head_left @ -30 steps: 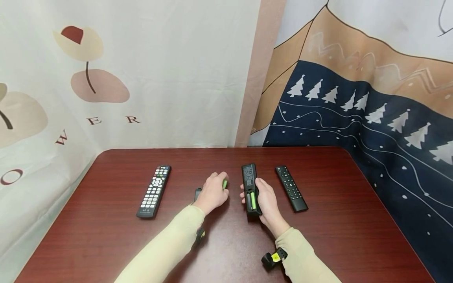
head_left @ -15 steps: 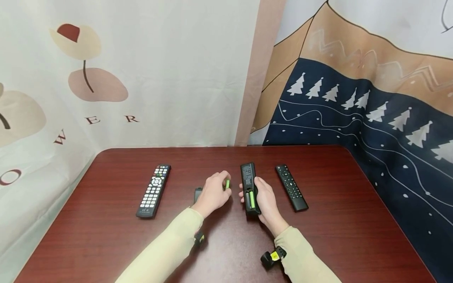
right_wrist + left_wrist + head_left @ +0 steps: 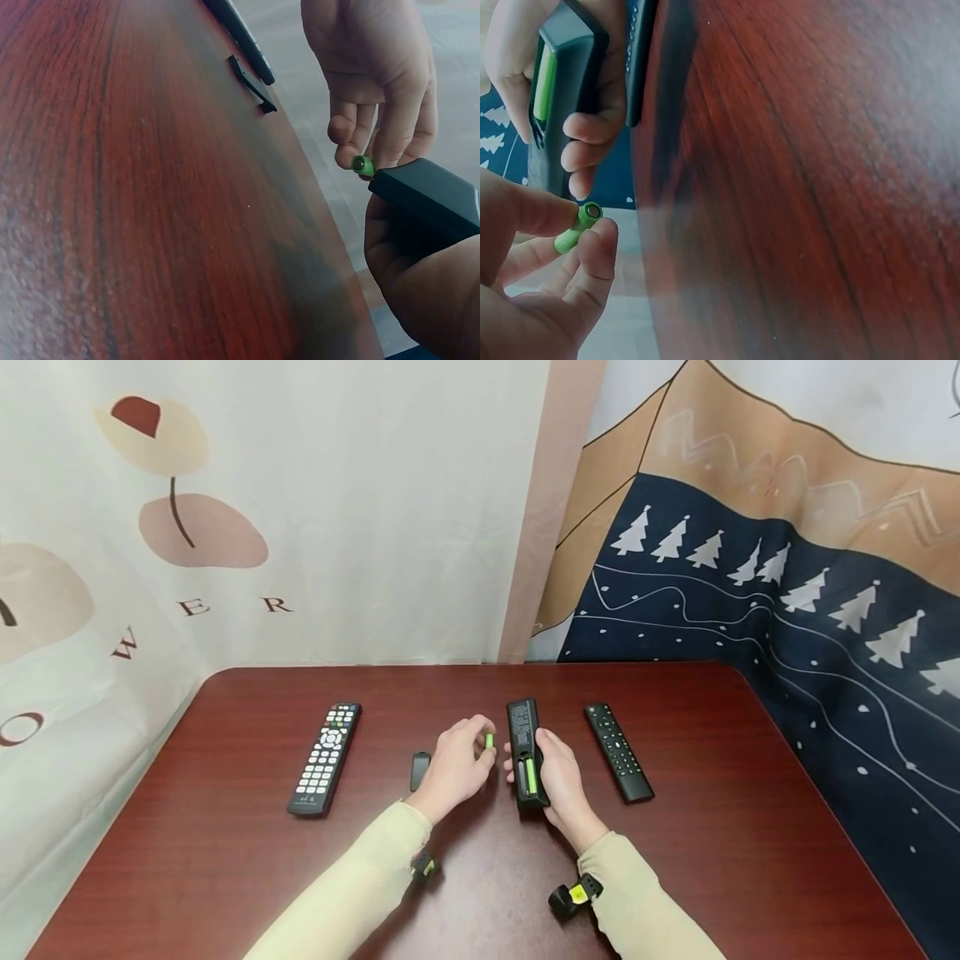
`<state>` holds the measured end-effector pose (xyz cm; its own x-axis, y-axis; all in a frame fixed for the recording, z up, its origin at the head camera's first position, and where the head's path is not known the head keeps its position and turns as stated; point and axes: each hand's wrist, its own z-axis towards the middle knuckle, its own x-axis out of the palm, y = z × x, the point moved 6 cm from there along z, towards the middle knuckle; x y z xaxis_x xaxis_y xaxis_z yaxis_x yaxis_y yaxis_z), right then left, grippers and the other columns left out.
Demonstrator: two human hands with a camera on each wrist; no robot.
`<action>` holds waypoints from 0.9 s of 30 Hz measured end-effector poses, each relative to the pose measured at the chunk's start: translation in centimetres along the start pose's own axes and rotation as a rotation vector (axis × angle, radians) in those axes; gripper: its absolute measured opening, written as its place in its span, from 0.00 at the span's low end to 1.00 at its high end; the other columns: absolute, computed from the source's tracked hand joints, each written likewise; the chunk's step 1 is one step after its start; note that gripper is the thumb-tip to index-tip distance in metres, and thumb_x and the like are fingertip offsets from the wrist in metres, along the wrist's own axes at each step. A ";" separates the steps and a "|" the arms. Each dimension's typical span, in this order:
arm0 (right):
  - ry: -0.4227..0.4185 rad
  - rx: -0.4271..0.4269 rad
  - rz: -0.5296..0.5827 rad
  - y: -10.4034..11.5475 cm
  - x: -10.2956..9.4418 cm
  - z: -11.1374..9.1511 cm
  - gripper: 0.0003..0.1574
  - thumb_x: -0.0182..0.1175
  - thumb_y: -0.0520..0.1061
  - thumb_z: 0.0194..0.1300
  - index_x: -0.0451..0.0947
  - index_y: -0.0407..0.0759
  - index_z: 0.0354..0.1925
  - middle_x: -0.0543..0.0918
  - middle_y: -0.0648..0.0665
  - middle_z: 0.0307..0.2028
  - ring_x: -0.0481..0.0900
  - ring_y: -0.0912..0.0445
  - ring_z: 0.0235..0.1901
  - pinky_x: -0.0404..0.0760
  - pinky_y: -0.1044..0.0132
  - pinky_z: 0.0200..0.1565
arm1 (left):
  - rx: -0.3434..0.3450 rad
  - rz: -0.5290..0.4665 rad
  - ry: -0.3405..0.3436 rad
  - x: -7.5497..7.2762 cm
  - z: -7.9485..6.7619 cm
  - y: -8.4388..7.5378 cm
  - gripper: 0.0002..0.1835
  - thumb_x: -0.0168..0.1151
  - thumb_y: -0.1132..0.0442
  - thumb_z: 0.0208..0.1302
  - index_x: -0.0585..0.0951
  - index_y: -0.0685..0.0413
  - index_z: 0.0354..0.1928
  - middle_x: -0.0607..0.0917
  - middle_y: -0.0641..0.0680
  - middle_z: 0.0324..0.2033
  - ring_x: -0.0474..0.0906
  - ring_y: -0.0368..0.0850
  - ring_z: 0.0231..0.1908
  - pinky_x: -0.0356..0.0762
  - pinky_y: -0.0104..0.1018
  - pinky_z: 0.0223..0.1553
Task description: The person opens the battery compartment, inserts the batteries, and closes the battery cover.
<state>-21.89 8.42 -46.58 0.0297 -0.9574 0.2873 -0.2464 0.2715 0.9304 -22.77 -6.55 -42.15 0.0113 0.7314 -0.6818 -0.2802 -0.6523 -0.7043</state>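
Observation:
My left hand [image 3: 459, 762] pinches a small green battery [image 3: 579, 227] between thumb and fingertips, one flat end showing in the left wrist view. Just to the right, my right hand [image 3: 564, 774] grips a black remote control [image 3: 522, 727] with its back turned up. The remote's battery compartment is uncovered, and one green battery [image 3: 531, 776] lies along its right side; the left slot looks dark. In the right wrist view the pinched battery overlaps the near end of the held remote. A small black battery cover [image 3: 420, 771] lies on the table left of my left hand.
A remote with white buttons [image 3: 326, 760] lies on the reddish-brown table [image 3: 247, 877] at the left. Another black remote [image 3: 618, 752] lies right of my right hand. Printed curtains [image 3: 360, 510] hang behind the table's far edge.
My left hand has shifted slightly right with the battery, closer to the held remote, and more of the battery cover shows. The right hand keeps its grip on the remote.

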 end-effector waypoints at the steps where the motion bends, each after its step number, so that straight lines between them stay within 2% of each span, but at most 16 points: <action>1: 0.000 -0.001 -0.001 0.0 0.0 0.0 0.29 0.32 0.51 0.85 0.67 0.34 0.68 0.82 0.29 0.51 0.85 0.54 0.31 0.85 0.62 0.34 | 0.003 -0.005 -0.004 0.0 0.0 -0.1 0.11 0.66 0.71 0.65 0.81 0.58 0.48 0.81 0.52 0.35 0.83 0.45 0.35 0.82 0.41 0.39; 9: -0.005 -0.018 0.024 0.3 0.3 0.3 0.29 0.32 0.50 0.85 0.68 0.32 0.65 0.84 0.36 0.44 0.85 0.53 0.32 0.86 0.60 0.34 | 0.047 -0.042 -0.030 -0.2 0.0 -0.8 0.11 0.66 0.72 0.65 0.82 0.59 0.48 0.81 0.52 0.34 0.83 0.45 0.34 0.80 0.39 0.38; 16: -0.020 -0.041 0.038 0.5 0.5 0.5 0.28 0.33 0.48 0.84 0.69 0.28 0.61 0.83 0.41 0.34 0.83 0.53 0.28 0.85 0.61 0.31 | 0.071 -0.067 -0.034 -0.3 0.0 -1.7 0.10 0.67 0.71 0.65 0.81 0.59 0.48 0.81 0.52 0.34 0.84 0.43 0.32 0.80 0.36 0.35; 27: -0.052 -0.017 -0.008 0.2 0.2 0.5 0.29 0.37 0.51 0.84 0.71 0.29 0.60 0.82 0.44 0.32 0.80 0.53 0.26 0.81 0.63 0.29 | 0.072 -0.109 -0.012 -0.2 -0.2 -2.6 0.11 0.69 0.71 0.65 0.81 0.57 0.48 0.81 0.53 0.34 0.83 0.41 0.31 0.81 0.34 0.33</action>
<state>-22.40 8.28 -46.47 -0.0190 -0.9631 0.2684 -0.2297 0.2655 0.9363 -21.84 -5.02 -40.27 0.0343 0.7998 -0.5993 -0.3459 -0.5531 -0.7579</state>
